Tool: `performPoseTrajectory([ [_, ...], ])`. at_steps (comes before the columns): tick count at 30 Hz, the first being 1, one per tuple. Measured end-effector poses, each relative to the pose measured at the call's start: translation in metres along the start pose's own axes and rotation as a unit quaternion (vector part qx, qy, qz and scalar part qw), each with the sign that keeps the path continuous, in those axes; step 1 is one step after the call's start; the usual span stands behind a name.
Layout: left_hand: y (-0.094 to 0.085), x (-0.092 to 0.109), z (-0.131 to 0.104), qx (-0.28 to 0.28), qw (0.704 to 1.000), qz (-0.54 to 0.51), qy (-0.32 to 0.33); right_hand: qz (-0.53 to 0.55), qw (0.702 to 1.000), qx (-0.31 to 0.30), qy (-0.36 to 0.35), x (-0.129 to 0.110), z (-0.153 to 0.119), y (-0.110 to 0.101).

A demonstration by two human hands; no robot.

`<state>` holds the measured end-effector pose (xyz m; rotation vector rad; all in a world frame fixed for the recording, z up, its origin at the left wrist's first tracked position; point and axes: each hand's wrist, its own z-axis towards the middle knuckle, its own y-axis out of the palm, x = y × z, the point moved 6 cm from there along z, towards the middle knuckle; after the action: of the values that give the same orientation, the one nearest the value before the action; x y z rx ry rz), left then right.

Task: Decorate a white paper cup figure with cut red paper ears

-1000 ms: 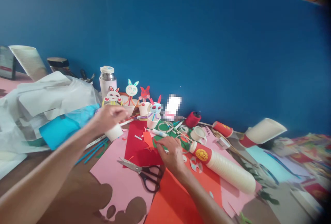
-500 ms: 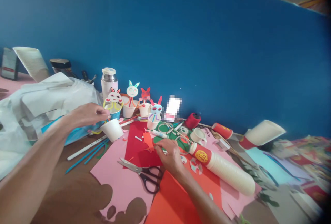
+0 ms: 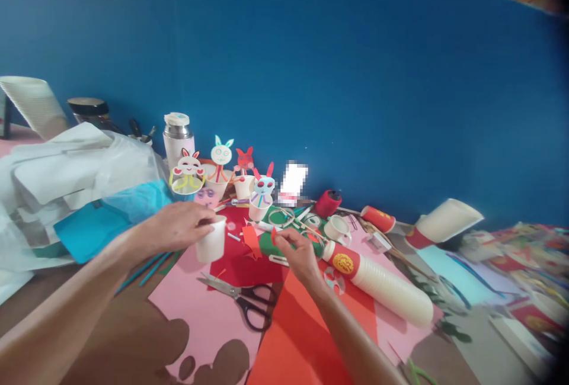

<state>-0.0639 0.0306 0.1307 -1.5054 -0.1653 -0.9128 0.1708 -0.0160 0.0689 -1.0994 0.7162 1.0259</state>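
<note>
As the left hand (image 3: 176, 225) grips a tapered white paper cup (image 3: 215, 244), right hand (image 3: 300, 254) pinching a small red scrap (image 3: 274, 236), I judge the cup light, dentable, best rim-held.

The cup (image 3: 212, 246) is white, the wall (image 3: 355, 77) blue.

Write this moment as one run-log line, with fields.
left hand: holding white cup; right hand: pinching red piece; scissors: lying on pink paper

Craft table (image 3: 124, 337); scissors (image 3: 234, 291); cut pink paper (image 3: 195, 305)
</note>
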Motion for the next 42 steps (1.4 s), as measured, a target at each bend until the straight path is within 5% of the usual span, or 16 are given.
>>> performPoseTrajectory([
  [4,0.048,0.048,-0.008,-0.116,0.983,0.062,0.131,0.076,0.995,0.040,0.053,0.009,0.006,-0.013],
  [9,0.078,0.071,-0.015,-0.124,0.965,0.096,0.211,0.151,0.982,0.068,0.093,0.022,0.010,-0.021],
  [23,0.085,0.075,-0.012,-0.108,0.975,0.077,0.180,0.282,0.947,0.009,0.156,0.037,0.014,-0.015],
  [42,0.086,0.074,-0.013,-0.088,0.977,0.057,0.185,0.304,0.937,0.044,0.168,0.053,0.014,-0.015],
])
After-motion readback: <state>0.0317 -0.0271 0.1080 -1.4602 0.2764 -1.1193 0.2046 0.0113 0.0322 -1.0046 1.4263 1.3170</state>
